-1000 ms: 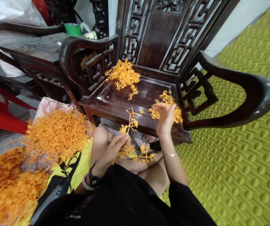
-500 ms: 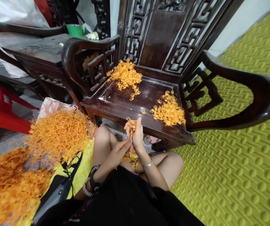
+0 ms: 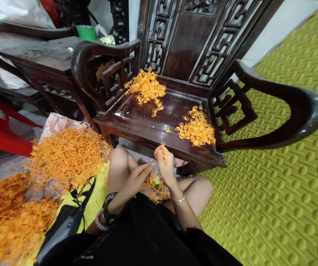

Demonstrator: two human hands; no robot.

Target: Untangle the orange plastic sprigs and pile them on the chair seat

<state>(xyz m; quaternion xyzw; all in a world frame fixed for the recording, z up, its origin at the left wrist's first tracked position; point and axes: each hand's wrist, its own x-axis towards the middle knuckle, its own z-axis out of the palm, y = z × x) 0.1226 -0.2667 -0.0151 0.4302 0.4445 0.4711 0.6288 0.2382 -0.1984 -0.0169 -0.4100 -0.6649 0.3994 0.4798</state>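
My right hand (image 3: 165, 162) is closed in a fist around small orange branching plastic-looking pieces (image 3: 164, 153), whose tips stick out at the top. My left hand (image 3: 140, 178) is beside it, lower and to the left, its fingertips pinched together; what they hold is hidden. Below both hands, more loose orange sprigs (image 3: 157, 190) lie over my lap. In front stands a dark carved wooden chair (image 3: 145, 127). On its seat are a heap of orange pieces (image 3: 148, 87) at the back left and another orange heap (image 3: 196, 129) at the front right.
On my left, a large tangle of thin orange strands (image 3: 67, 159) lies by a pink-handled bag (image 3: 55, 123). Nearer are a deeper orange pile (image 3: 14, 221) and a black mesh item (image 3: 61, 225). A red stool (image 3: 0, 125) stands beyond. Yellow textured matting (image 3: 272, 184) covers the right.
My hands have moved apart slightly. The right one has turned and closed from outstretched fingers into a fist around orange pieces. More orange sprigs show over my lap.
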